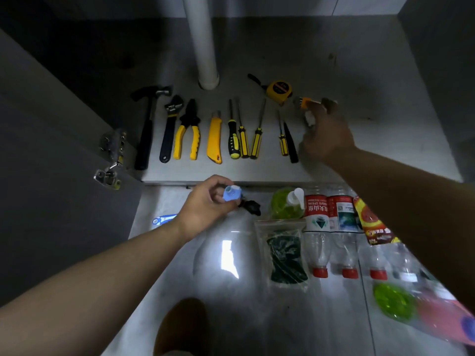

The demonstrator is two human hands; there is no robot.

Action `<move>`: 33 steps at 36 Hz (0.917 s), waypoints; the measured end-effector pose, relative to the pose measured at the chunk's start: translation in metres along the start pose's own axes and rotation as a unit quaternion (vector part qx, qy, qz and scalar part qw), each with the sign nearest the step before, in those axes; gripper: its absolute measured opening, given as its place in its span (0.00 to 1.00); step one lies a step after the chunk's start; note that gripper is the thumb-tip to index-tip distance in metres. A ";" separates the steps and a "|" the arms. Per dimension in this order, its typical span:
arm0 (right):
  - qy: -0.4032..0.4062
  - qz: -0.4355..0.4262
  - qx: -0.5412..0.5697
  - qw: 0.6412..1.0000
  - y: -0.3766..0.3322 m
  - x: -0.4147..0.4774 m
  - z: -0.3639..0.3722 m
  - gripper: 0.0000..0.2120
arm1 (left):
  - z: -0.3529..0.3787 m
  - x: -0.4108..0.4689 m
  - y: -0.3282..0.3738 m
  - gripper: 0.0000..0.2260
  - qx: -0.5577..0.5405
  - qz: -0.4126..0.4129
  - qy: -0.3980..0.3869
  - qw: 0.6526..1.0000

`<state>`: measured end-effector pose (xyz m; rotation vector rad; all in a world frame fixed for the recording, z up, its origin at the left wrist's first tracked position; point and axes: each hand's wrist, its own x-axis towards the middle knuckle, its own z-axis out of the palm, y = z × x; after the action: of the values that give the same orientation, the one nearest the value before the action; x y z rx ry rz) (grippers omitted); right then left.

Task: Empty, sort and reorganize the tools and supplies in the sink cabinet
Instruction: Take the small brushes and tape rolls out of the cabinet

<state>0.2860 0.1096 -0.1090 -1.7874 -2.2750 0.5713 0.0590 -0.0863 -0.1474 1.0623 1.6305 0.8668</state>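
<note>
Yellow-and-black handles run in a row across the grey cabinet floor: hammer, adj. wrench, pliers, utility knife, then four screwdrivers, all lying w/ handles toward me. The tape measure sits behind them, near the white plastic pipe.

My right hand is over the cabinet floor's right part, fingers curled round a small white bit; can't tell what it is. An orange hex key set is just beyond that hand.

My left hand hangs at the cabinet's front edge, its fingers pinching a small blue plastic piece.

On the glossy tile floor: a clear zip bag w/ a dark green scouring pad inside, a pump bottle of green liquid, and clear bottles w/ red caps lying side by side, looking empty.
</note>
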 end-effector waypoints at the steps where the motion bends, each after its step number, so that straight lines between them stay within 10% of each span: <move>1: -0.019 -0.001 -0.025 0.999 0.003 0.007 -0.001 0.31 | -0.001 -0.001 -0.005 0.16 0.003 -0.007 0.000 1.000; 20: 0.067 -0.006 0.051 0.996 0.025 -0.060 -0.037 0.04 | -0.005 -0.030 -0.059 0.14 0.294 0.019 -0.114 0.949; 33: -0.263 0.106 0.048 0.958 0.095 -0.233 -0.015 0.05 | 0.008 -0.027 -0.049 0.10 0.303 0.019 -0.162 0.939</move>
<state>0.4354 -0.0935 -0.1144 -2.0298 -2.3112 1.3139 0.0589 -0.1292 -0.1844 1.5671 1.6252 0.1743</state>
